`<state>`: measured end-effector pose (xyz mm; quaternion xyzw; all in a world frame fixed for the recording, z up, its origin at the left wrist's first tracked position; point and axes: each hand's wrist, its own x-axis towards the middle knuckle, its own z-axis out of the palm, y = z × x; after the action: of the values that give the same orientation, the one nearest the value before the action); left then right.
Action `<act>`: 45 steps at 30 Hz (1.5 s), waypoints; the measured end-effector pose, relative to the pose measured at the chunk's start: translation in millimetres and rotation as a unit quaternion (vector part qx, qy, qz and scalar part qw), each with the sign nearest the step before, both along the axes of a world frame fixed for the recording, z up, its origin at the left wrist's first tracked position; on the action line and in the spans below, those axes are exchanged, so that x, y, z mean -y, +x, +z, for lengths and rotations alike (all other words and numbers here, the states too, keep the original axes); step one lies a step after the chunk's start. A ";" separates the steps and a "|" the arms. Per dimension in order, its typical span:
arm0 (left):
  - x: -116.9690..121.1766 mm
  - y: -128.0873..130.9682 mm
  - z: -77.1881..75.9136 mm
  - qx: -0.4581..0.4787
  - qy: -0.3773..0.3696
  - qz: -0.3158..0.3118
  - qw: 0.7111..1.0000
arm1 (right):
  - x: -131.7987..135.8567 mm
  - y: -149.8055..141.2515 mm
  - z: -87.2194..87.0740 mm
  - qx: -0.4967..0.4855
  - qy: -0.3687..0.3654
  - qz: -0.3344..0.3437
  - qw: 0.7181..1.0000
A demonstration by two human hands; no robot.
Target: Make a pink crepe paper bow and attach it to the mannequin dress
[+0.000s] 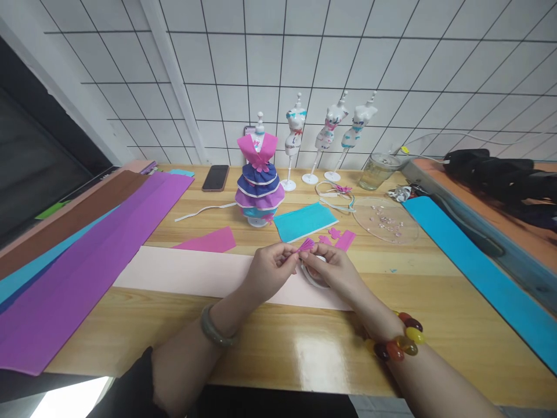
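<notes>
Head view: both hands [270, 270] [336, 270], close together, pinch the fan [307, 244]; it looks light, soft, easily creased, best held by its narrow end.

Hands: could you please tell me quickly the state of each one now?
Left hand: closed, pinching the small pink piece.
Right hand: closed, pinching the same piece.

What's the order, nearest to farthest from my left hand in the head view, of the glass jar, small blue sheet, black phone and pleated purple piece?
1. Pleated purple piece, between left hand and right hand.
2. Small blue sheet, just beyond them.
3. Black phone, farther back, leftward.
4. Glass jar, farther back, rightward.
</notes>
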<state>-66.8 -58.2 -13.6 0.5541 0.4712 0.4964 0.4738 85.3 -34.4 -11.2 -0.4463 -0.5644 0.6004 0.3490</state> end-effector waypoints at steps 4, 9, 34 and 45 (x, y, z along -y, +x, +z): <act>0.4 0.0 2.9 0.010 -0.011 -0.001 1.000 | 0.1 -0.4 1.1 0.013 0.036 -0.005 0.999; 0.3 -0.6 6.3 0.036 -0.028 -0.013 0.999 | 0.4 -0.2 0.9 0.040 0.082 -0.021 0.996; -6.3 -3.3 0.9 0.143 -0.100 -0.037 0.984 | -1.3 -3.2 5.5 -0.039 0.000 0.017 0.999; -6.9 -6.7 0.8 0.197 -0.163 -0.107 0.961 | -1.5 0.3 4.5 -0.102 -0.067 0.048 0.991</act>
<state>-73.5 -51.2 -12.8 0.4080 0.3807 0.4585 0.6916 85.6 -32.9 -6.7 -0.3774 -0.5053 0.6952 0.3449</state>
